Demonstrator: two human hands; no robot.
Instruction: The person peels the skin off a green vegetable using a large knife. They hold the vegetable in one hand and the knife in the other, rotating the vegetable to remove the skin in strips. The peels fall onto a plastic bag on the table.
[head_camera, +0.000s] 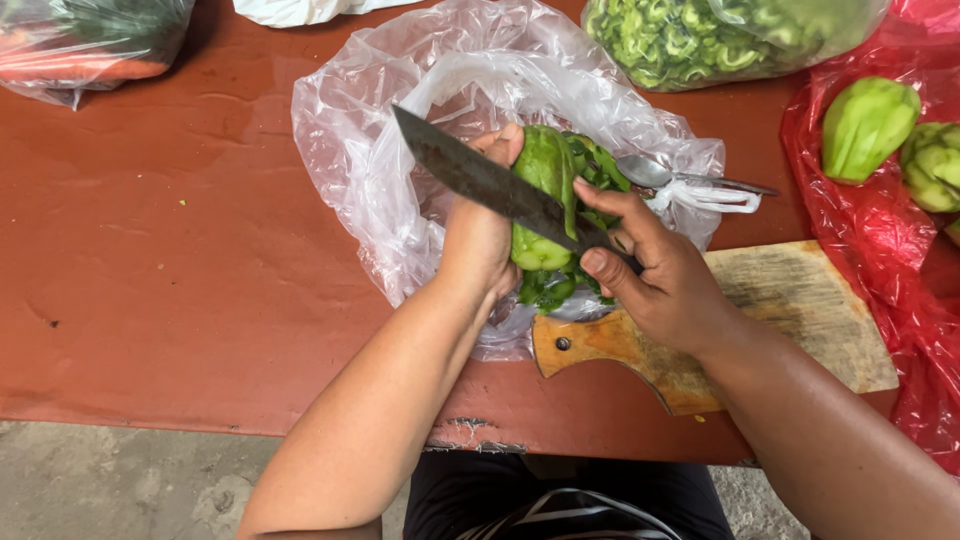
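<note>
While the left hand (478, 235) wraps around a green chayote (545, 195) and holds it upright above the middle of the red tabletop (170, 270), the right hand (665, 280) grips a knife (490, 183) by its handle, fingers closed fully around it. The dark, worn blade runs up and to the left, crossing in front of the left hand's fingers, and its edge sits against the chayote's side. The left hand's fingers are curled tight around the back of the fruit, the thumb tip showing at its top.

Directly beneath the chayote lies a crumpled clear plastic bag (370, 150), spread open, with dark green peelings (600, 170) piled on it just behind and under the fruit. A metal spoon (660, 172) rests on the bag's right side, its handle pointing toward the right edge. A wooden cutting board (790, 300) lies near the front edge, partly under the right wrist, its handle end tucked under the bag.

At the right edge a red plastic bag (900, 300) carries two more peeled chayotes (868, 125). At the far edge sits a clear bag of chopped green vegetables (700, 35), and in the far left corner another bag holding carrots (80, 65).
</note>
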